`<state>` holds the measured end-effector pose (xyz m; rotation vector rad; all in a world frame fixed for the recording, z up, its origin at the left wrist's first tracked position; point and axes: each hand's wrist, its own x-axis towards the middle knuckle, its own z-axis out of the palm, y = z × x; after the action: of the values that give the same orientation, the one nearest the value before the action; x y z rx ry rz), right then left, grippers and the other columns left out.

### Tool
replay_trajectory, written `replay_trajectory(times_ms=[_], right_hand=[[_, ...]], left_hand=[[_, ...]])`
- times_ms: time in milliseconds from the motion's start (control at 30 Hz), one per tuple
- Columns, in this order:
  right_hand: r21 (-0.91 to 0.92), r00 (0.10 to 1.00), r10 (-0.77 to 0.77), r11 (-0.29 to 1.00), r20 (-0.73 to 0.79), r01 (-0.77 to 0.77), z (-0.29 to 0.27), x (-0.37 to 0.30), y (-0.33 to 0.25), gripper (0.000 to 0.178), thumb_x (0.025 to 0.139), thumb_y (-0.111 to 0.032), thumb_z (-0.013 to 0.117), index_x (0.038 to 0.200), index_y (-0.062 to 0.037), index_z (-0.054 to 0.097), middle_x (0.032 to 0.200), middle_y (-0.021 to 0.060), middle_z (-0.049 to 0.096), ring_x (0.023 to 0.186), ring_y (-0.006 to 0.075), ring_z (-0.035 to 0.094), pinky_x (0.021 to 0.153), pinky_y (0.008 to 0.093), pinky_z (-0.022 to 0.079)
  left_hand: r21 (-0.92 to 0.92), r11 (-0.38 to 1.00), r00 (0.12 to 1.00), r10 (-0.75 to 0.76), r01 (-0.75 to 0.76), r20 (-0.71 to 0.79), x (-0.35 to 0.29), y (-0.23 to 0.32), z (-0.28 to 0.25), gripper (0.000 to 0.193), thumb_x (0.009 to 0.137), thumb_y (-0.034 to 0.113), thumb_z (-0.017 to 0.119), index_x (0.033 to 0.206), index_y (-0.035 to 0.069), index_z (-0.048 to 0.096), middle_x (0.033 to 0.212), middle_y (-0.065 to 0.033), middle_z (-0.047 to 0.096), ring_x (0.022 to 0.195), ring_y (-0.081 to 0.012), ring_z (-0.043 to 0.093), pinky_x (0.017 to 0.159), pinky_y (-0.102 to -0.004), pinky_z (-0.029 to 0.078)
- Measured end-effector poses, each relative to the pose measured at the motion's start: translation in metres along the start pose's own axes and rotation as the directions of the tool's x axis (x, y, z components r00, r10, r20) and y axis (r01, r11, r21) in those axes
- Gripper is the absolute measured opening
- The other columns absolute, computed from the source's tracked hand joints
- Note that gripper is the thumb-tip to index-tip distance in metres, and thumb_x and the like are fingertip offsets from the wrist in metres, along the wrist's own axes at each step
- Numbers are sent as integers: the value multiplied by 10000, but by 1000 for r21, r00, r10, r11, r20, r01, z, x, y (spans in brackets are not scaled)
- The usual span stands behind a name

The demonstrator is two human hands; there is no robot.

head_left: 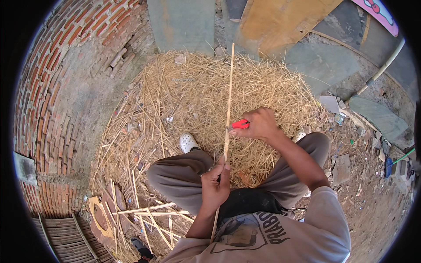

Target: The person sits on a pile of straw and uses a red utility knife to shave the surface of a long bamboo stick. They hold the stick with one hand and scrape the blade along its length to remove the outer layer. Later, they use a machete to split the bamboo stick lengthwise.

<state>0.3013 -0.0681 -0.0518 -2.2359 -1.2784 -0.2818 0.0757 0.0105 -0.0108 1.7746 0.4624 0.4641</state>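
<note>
A long, thin bamboo strip (pixel 230 83) runs upright through the middle of the view, from over the shavings down past my lap. My left hand (pixel 215 185) is closed round its lower part, thumb pressed along it. Higher up, my right hand (pixel 258 124) grips a red-handled utility knife (pixel 240 124), whose tip meets the strip's side; the blade itself is too small to make out. Beneath both hands and between my bent knees lies a thick heap of straw-coloured bamboo shavings (pixel 258 83).
Several pale bamboo strips (pixel 151 213) lie crossed at lower left, near a board with a round hole (pixel 100 215). A brick wall (pixel 52 109) rises on the left. Flat sheets (pixel 182 26) lean at the back. A blue-headed broom (pixel 389 166) and rubble lie right. My white clog (pixel 187 143) touches the heap.
</note>
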Motion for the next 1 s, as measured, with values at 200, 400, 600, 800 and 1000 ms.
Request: replay_trajectory(times_ms=[200, 400, 600, 800, 1000], right_hand=[[-2, 977, 212, 977, -27, -212, -8, 16, 29, 718, 702, -801, 575, 534, -103, 597, 440, 66, 504, 422, 247, 556, 442, 374, 440], [83, 998, -50, 995, -35, 53, -2, -9, -14, 705, 720, -783, 585, 520, -107, 561, 432, 43, 495, 393, 240, 536, 428, 391, 420], [1, 992, 107, 994, 65, -107, 2, -2, -5, 673, 730, -748, 607, 529, -106, 578, 419, 43, 478, 384, 232, 526, 420, 392, 418], [60, 999, -27, 998, 19, 26, 4, -14, -17, 683, 717, -774, 599, 534, -115, 606, 418, 41, 484, 376, 213, 520, 394, 365, 412], [35, 994, 109, 994, -21, -108, 4, 6, 9, 697, 713, -786, 590, 539, -112, 622, 422, 49, 503, 376, 211, 526, 400, 353, 408]], left_hand=[[-54, 995, 996, -89, 90, 12, -16, -3, -2, 283, 961, 48, 560, 1221, -60, 596, 673, 88, 428, 630, -1, 371, 534, -171, 315], [-232, 959, 987, -161, 160, 13, -8, -2, -5, 297, 972, 65, 553, 1255, -15, 597, 661, 101, 440, 598, 12, 357, 510, -169, 289], [-385, 882, 962, -250, 272, 106, -12, -6, -6, 315, 988, 84, 529, 1295, 31, 580, 606, 97, 415, 512, 11, 332, 457, -188, 251], [-425, 857, 957, -261, 290, 127, -10, -3, -8, 322, 995, 92, 517, 1308, 30, 566, 588, 92, 397, 490, 4, 320, 446, -194, 252], [-446, 846, 957, -260, 290, 130, -13, -1, -7, 335, 998, 102, 514, 1318, 12, 548, 566, 71, 403, 475, -9, 332, 437, -211, 274]])
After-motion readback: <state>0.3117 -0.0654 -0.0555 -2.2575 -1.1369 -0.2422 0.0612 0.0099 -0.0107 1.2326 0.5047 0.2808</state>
